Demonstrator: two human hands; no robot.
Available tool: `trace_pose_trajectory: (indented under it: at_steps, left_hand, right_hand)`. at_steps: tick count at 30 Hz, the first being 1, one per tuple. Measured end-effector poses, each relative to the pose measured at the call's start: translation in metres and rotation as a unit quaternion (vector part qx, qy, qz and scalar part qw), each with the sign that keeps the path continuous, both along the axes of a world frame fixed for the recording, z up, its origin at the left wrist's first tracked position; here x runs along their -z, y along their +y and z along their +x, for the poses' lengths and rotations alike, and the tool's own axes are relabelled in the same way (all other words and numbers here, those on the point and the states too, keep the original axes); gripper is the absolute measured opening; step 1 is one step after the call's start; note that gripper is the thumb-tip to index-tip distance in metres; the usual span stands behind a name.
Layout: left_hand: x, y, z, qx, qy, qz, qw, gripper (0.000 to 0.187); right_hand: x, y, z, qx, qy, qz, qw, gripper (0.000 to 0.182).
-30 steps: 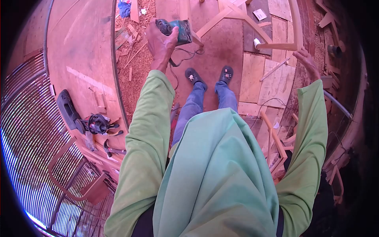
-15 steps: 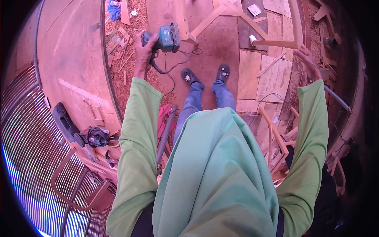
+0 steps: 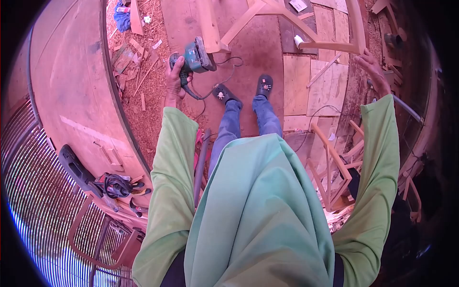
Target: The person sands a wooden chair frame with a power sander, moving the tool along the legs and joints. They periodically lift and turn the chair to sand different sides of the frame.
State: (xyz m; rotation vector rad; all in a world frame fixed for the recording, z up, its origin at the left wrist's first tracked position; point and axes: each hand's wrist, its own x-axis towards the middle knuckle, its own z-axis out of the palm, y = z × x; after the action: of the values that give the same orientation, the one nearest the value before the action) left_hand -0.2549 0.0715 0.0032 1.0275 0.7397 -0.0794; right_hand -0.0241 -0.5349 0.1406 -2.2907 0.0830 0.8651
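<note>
My left hand (image 3: pixel 173 81) is wrapped round the handle of a teal electric sander (image 3: pixel 195 55), whose flat dark pad faces right toward the near end of a wooden post. That post belongs to a pale wooden furniture frame (image 3: pixel 330 45) with angled braces, at the top of the view. At the frame's right corner is my right hand (image 3: pixel 373 71), its fingers stretched out and the fingertips right at the wood. From the sander's handle a dark cord (image 3: pixel 210 93) loops down over the floor.
A large wooden board (image 3: pixel 76 86) fills the left side, with a coiled dark cable (image 3: pixel 116 185) and tools at its lower end. Wood shavings and offcuts (image 3: pixel 143 67) cover the floor beside it. More wooden frame pieces (image 3: pixel 334 162) lie at lower right. A white bottle (image 3: pixel 298 41) lies near the brace.
The sander has tilted and come slightly lower and left with my left hand. My right fingers sit a little lower against the frame's corner. The whole view has shifted slightly.
</note>
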Motion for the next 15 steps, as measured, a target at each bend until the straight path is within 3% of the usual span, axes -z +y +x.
trace_pose_trajectory:
  at_steps: [3, 5, 8, 15]
  left_hand:
    - [0.004, 0.005, 0.005, 0.006, -0.001, 0.003, 1.000, 0.038]
    - [0.003, 0.009, 0.009, 0.011, -0.005, -0.010, 1.000, 0.041]
    - [-0.021, 0.005, 0.015, 0.013, -0.008, 0.029, 0.999, 0.042]
    - [-0.044, 0.016, 0.033, 0.052, -0.020, 0.057, 0.997, 0.047]
  right_hand:
    - [0.010, -0.012, 0.004, -0.003, -0.022, -0.021, 1.000, 0.038]
    - [0.008, -0.015, 0.010, -0.049, 0.034, -0.037, 0.998, 0.045]
    - [0.007, -0.017, 0.011, -0.062, 0.033, -0.046, 0.996, 0.046]
    - [0.005, -0.008, 0.006, -0.039, 0.008, -0.046, 0.998, 0.043]
